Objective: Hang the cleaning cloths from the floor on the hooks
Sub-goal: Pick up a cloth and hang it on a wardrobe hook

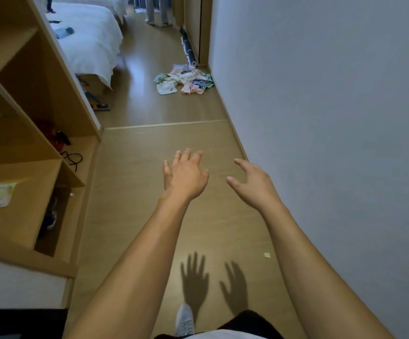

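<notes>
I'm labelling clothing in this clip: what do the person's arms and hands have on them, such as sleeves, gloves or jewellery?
Nothing shows on either arm: both forearms are bare right down to the bottom of the frame, with no sleeve edge in view. The left hand and right hand wear no gloves, and no watch, bracelet or ring is visible on wrists or fingers. No markings show either.

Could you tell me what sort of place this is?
Probably a hotel room or bedroom entry passage: a bed with white bedding, a wooden open-shelf unit along the wood floor, and a pile of cloths by the wall.
</notes>
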Demonstrator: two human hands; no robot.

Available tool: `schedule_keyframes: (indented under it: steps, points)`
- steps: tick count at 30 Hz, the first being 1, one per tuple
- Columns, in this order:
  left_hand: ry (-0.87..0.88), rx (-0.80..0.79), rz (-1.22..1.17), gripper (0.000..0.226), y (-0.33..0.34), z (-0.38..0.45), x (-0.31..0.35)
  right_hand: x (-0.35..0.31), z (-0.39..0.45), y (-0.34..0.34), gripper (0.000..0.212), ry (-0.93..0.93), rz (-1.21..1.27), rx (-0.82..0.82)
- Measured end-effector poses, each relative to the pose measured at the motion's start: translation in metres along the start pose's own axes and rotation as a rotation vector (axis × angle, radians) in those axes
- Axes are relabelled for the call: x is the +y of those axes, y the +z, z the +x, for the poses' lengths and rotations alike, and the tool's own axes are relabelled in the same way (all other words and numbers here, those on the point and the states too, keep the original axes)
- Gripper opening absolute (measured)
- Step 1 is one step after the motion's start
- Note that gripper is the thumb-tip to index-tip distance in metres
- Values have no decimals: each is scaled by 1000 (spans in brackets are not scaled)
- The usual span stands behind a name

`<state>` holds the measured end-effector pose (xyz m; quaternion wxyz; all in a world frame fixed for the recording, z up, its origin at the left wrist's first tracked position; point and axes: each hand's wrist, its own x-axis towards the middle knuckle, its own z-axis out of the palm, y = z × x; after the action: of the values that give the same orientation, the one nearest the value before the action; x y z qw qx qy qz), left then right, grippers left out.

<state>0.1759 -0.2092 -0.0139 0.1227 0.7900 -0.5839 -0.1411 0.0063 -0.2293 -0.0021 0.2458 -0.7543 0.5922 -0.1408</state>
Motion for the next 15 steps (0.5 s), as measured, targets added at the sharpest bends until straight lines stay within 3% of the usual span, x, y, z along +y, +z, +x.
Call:
schedule_keyframes:
  steps: [15]
  points:
    - [-65, 1, 32, 58, 3, 169, -4, 0, 184, 14, 60, -25, 71, -73]
